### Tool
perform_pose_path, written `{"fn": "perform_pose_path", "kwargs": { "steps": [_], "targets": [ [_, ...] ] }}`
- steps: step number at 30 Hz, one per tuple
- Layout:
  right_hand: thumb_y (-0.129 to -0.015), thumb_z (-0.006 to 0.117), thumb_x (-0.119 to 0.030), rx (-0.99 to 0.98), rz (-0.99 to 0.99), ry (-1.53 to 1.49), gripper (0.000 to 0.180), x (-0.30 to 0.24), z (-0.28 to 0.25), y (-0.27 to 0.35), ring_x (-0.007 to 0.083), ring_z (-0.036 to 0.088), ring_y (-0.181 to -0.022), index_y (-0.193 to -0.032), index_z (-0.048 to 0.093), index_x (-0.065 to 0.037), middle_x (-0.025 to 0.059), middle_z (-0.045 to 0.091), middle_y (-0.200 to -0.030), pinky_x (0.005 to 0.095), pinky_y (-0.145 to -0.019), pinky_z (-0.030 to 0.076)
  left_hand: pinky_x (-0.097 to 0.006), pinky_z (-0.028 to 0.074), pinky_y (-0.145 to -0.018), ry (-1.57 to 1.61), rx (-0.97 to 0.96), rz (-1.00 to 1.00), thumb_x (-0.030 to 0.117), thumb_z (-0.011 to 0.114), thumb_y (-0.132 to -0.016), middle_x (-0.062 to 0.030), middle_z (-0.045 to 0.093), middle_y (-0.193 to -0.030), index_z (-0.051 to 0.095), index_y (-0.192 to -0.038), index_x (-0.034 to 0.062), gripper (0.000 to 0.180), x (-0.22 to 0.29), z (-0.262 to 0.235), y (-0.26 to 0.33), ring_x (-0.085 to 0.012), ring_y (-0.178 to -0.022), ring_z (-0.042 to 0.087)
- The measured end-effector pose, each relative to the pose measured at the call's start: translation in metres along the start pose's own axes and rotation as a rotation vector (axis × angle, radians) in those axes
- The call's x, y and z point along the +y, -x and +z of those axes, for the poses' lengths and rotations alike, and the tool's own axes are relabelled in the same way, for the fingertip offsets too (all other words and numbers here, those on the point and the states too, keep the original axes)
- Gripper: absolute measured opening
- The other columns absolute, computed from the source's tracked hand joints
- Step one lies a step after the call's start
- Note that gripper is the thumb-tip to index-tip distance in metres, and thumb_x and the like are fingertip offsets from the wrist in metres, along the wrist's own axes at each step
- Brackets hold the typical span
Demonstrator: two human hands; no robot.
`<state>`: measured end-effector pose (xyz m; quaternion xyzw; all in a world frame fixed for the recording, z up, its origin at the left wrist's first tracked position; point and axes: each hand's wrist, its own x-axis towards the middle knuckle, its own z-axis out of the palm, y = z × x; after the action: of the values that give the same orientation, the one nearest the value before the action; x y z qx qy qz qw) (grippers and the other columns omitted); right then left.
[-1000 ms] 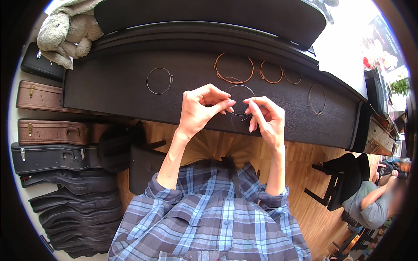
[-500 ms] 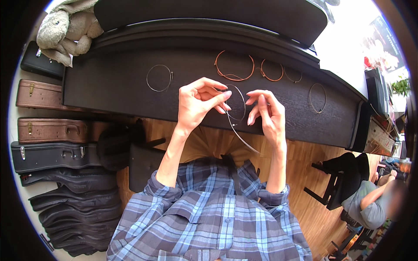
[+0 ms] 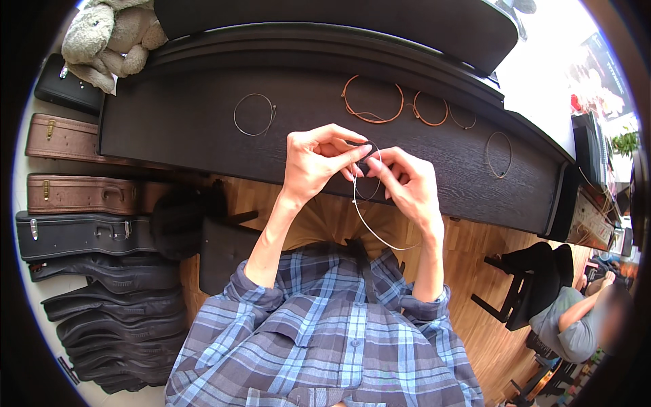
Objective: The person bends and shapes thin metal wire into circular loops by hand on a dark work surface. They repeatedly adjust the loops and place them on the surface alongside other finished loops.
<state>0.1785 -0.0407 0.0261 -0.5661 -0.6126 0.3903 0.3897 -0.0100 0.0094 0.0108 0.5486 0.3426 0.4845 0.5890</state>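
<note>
My left hand [image 3: 317, 159] and my right hand [image 3: 403, 183] meet in front of my chest, both pinching a thin silvery wire string [image 3: 366, 220]. Part of it is looped between my fingertips and a loose end curves down toward my lap. Behind my hands lies the closed dark lid of a piano [image 3: 203, 129]. On it rest a coiled silver string [image 3: 253, 114] to the left, two coiled copper-coloured strings [image 3: 369, 102] [image 3: 430, 108] and two thinner coils [image 3: 464, 121] [image 3: 498, 154] to the right.
Several instrument cases [image 3: 78, 193] are stacked on the floor at my left, with a grey plush toy [image 3: 108, 34] above them. A black chair [image 3: 536, 278] and a seated person [image 3: 576, 319] are at the lower right. A dark stool [image 3: 203, 230] stands near my left knee.
The coiled string in my hands has come partly unwound, and a loose end now hangs down toward my lap. My hands have moved closer together.
</note>
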Motion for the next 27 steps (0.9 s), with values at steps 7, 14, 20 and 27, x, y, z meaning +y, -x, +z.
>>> {"fn": "perform_pose_path", "kwargs": {
  "steps": [7, 14, 20, 27],
  "targets": [
    [-0.083, 0.083, -0.022, 0.003, -0.005, 0.019, 0.022, -0.0081, 0.0020, -0.0014, 0.0006, 0.043, -0.054, -0.096, 0.076, -0.006, -0.0043, 0.068, -0.074, 0.0189, -0.048, 0.034, -0.024, 0.061, -0.053, -0.069, -0.050, 0.010, -0.002, 0.074, -0.088, -0.0147, 0.075, -0.080, 0.072, -0.102, -0.0057, 0.015, -0.0007, 0.0007, 0.0017, -0.0178, -0.068, 0.075],
    [-0.084, 0.082, -0.021, -0.030, 0.047, 0.017, 0.022, -0.0059, -0.0001, -0.0036, 0.0014, 0.050, -0.054, -0.097, 0.076, -0.005, -0.0020, 0.072, -0.078, 0.0188, -0.049, 0.037, -0.024, 0.060, -0.053, -0.108, -0.069, 0.034, -0.001, 0.075, -0.087, -0.0144, 0.075, -0.080, 0.073, -0.100, -0.0052, 0.013, 0.0014, 0.0014, 0.0024, -0.0158, -0.067, 0.074],
    [-0.085, 0.078, -0.016, -0.032, 0.109, -0.020, 0.019, -0.0050, 0.0013, -0.0043, 0.0085, 0.067, -0.061, -0.098, 0.075, -0.003, 0.0041, 0.075, -0.082, 0.0240, -0.056, 0.053, -0.023, 0.058, -0.050, -0.111, -0.053, 0.036, -0.001, 0.077, -0.085, -0.0137, 0.075, -0.080, 0.075, -0.097, -0.0045, 0.012, 0.0001, 0.0033, 0.0045, -0.0144, -0.063, 0.072],
    [-0.088, 0.075, -0.006, 0.058, 0.037, -0.080, 0.011, -0.0050, 0.0026, -0.0006, 0.0104, 0.069, -0.062, -0.095, 0.071, 0.000, 0.0069, 0.073, -0.081, 0.0219, -0.054, 0.053, -0.019, 0.052, -0.045, -0.110, -0.045, 0.129, -0.001, 0.078, -0.084, -0.0074, 0.072, -0.074, 0.076, -0.095, -0.0016, 0.011, 0.0000, 0.0018, 0.0029, -0.0113, -0.057, 0.070]
  ]
}}
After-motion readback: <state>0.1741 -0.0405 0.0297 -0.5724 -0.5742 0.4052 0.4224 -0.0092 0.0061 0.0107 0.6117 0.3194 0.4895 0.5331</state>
